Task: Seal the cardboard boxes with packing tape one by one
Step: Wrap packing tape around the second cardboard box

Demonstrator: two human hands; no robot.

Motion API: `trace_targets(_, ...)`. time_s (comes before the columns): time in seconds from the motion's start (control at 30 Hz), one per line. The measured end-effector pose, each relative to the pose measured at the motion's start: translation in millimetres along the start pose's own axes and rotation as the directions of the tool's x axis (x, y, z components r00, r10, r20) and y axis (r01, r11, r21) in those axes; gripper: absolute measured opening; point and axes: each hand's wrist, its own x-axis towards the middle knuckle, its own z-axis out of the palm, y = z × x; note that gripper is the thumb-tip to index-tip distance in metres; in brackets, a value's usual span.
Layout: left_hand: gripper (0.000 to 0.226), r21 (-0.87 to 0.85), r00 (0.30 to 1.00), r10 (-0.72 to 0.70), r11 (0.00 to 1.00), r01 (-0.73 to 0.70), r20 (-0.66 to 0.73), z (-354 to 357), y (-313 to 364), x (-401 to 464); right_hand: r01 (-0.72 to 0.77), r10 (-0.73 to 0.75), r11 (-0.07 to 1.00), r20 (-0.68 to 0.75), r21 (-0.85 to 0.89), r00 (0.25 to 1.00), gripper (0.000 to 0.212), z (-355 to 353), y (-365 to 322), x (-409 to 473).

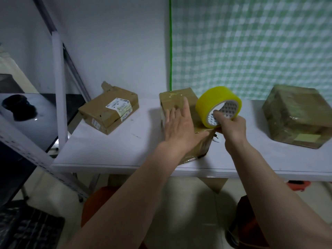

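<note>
On the white table (pixel 111 151), against a wall and a green checked curtain (pixel 251 47) — three cardboard boxes in a row.

Right box (pixel 296 114): wrapped in tape, well apart from the hands.

Left box (pixel 107 110): flat, labelled, torn at one corner, apparently unsealed.

Middle box (pixel 177 99): glossy with tape; its long axis runs away from the person.

Left hand (pixel 179 130): fingers straight and spread, pressing flat on the middle box's top.

Right hand (pixel 231 128): its grip is closed on the tape roll (pixel 218 106), thumb inside the core.

Tape roll: yellow, on edge, touching the box's near right corner — just right of the left hand. The coming pull likely runs along the box's long axis, the left hand steadying.
</note>
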Motion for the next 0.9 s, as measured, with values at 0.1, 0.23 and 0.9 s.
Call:
trace_targets(0.1,0.123,0.028,1.000,0.018,0.999,-0.019,0.012,9.1,0.5,-1.8,0.008,-0.008,1.000,-0.021,0.006,1.000,0.015,0.7,1.1,2.6)
trace_targets(0.23,0.124,0.064,1.000,0.015,0.998,-0.015,-0.010,11.9,-2.9,-0.5,0.113,-0.115,0.988,-0.016,-0.109,0.993,0.019,1.8,-4.0,11.6)
trace_targets(0.9,0.107,0.113,0.999,0.000,0.994,-0.004,0.032,9.9,-0.2,-5.6,-0.169,0.178,0.981,-0.101,0.096,0.979,0.008,-32.0,33.0,41.4)
